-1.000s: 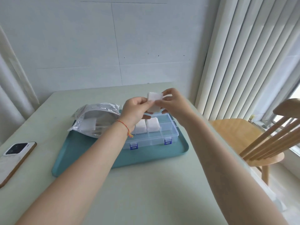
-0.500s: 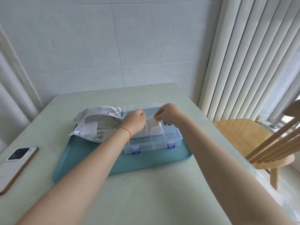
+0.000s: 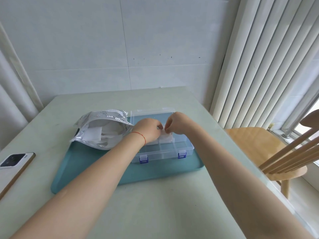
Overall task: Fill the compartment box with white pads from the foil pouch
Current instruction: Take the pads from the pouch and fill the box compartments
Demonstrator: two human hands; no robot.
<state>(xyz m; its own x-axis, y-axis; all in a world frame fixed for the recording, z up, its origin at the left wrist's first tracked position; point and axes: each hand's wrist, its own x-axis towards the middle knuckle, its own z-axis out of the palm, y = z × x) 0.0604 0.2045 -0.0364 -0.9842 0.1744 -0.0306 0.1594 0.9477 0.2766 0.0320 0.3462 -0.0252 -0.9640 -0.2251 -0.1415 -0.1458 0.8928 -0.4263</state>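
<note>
On the teal tray (image 3: 82, 169), the foil pouch (image 3: 101, 128) lies at the far left corner, beside the compartment box (image 3: 183, 145). A white pad (image 3: 166, 134) is pinched by left hand (image 3: 149, 130) and right hand (image 3: 177, 123); it should be pressed flat within its middle compartment.

arms: both bare, no sleeves | left wrist: thin red string bracelet (image 3: 140, 135) | hands: no gloves or rings seen

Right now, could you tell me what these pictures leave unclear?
- Head view: the pad under the left hand and right hand, mostly hidden by their fingers.
- The box: its left compartments, covered by the left wrist.
- The pouch: pad count inside, too jumbled.
- The phone: cut off by the left edge.
</note>
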